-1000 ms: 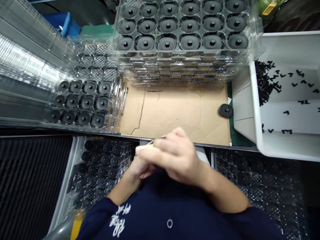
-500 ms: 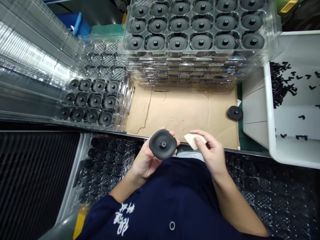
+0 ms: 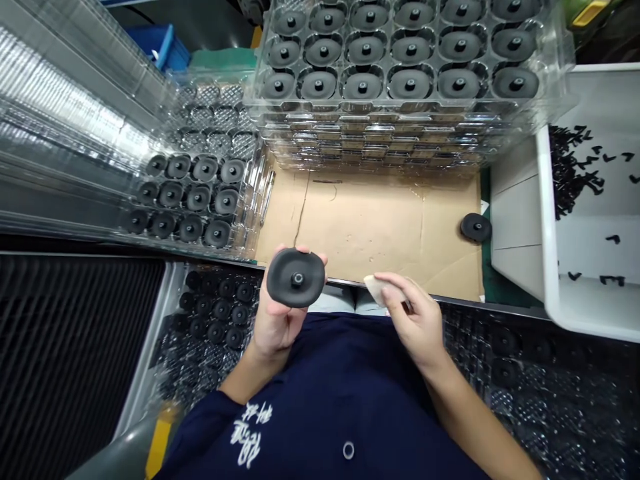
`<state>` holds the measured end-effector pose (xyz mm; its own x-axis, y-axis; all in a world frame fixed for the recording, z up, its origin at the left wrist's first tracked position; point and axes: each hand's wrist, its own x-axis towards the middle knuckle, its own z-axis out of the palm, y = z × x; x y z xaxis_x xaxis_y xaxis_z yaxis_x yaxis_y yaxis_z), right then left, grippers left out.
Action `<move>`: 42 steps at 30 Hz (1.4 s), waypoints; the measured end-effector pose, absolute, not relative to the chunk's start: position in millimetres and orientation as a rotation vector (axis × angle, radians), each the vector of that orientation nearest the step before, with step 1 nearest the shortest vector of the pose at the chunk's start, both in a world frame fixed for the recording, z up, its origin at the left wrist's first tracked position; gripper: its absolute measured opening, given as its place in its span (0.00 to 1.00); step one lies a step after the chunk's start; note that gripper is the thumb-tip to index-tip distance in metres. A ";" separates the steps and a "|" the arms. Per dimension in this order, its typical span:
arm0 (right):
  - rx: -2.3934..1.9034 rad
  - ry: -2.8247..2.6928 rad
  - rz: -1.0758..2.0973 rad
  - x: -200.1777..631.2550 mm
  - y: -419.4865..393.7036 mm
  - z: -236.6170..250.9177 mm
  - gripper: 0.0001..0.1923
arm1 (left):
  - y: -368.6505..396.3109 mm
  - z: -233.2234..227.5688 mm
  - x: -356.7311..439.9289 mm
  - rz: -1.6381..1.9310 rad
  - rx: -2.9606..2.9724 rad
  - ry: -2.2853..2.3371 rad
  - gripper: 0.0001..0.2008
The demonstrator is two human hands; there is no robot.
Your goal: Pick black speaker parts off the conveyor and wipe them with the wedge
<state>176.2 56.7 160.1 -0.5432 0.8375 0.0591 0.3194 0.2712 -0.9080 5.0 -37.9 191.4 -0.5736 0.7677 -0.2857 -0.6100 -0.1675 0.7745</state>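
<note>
From where I stand, the cardboard sheet (image 3: 370,227) is the middle of everything. Just off its near edge, toward its left end, the person's left hand (image 3: 273,327) has a black disc (image 3: 283,277) cupped from beneath, fingers wrapped partly round the rim and gripping it, stem facing up. Off the same edge and farther right, the right hand (image 3: 417,323) pinches a pale pad (image 3: 379,292) between thumb and fingers, closed on it; pad and disc are apart.

Past the far edge of the cardboard stands a stack of clear trays (image 3: 420,107); the top one shows three rows of six seated discs (image 3: 363,85), each with its stem up. Left of the cardboard sits another clear tray (image 3: 219,142), its near part filled by three rows of four discs (image 3: 198,197). Beyond that corner is a blue bin (image 3: 175,53); I can't tell what it holds.

Right of the cardboard is a white bin (image 3: 551,273), small black angled pieces (image 3: 567,170) heaped along its left side and others scattered over its floor. A loose disc (image 3: 476,228) lies at the cardboard's right edge, near that bin. Lower than the cardboard, by its near left corner, more discs (image 3: 221,310) sit in dim clear trays.
</note>
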 end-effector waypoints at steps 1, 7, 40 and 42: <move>-1.119 -1.943 1.297 180.7 55.2 155.1 0.10 | -36.9 191.3 5.3 1.877 0.229 1.111 0.28; -1.113 -1.885 1.374 179.8 64.3 173.6 0.11 | -30.2 192.4 17.9 1.822 0.247 0.997 0.30; -1.234 -1.149 2.165 174.8 74.9 142.3 0.15 | -35.0 192.0 19.0 1.643 0.132 0.845 0.24; -1.330 -1.175 2.177 183.3 69.9 129.5 0.18 | -32.5 194.7 19.9 1.617 0.122 0.821 0.21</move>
<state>183.3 69.9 129.5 -0.5090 0.6384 -0.5773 0.1321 -0.6049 -0.7853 19.9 -32.5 194.7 -0.2387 0.9004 -0.3637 -0.8248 0.0097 0.5653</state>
